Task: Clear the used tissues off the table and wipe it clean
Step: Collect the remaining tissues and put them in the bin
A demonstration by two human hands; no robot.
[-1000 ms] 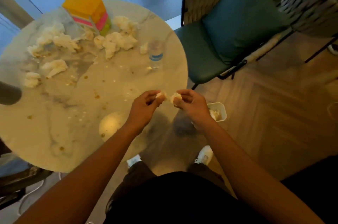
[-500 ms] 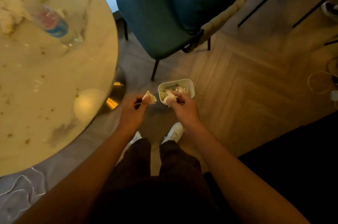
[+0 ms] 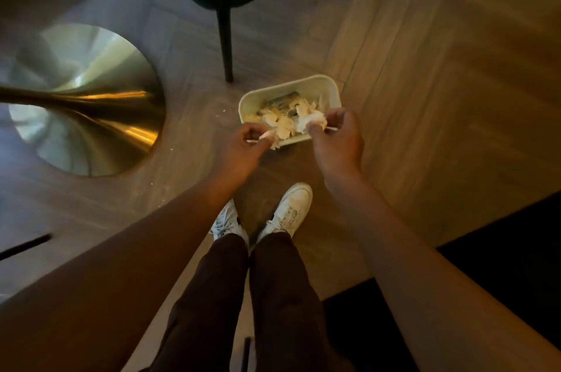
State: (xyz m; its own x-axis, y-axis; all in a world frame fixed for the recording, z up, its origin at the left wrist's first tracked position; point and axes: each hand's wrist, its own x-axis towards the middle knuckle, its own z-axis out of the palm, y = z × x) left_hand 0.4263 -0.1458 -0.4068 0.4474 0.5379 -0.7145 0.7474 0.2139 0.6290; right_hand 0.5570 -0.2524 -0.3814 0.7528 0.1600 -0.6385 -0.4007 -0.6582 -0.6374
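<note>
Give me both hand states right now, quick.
Left hand: closed, pinching a tissue scrap over the bin.
Right hand: closed, gripping a crumpled tissue over the same bin.

Tissues over the bin

My left hand [image 3: 247, 144] and right hand [image 3: 335, 136] each pinch a crumpled tissue above the white bin [image 3: 329, 89] on the floor.

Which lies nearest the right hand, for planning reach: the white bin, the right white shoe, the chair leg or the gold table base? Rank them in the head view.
From the right hand:
1. White bin, just beyond the fingers.
2. Right white shoe, below it.
3. Chair leg, up and left.
4. Gold table base, far left.
</note>
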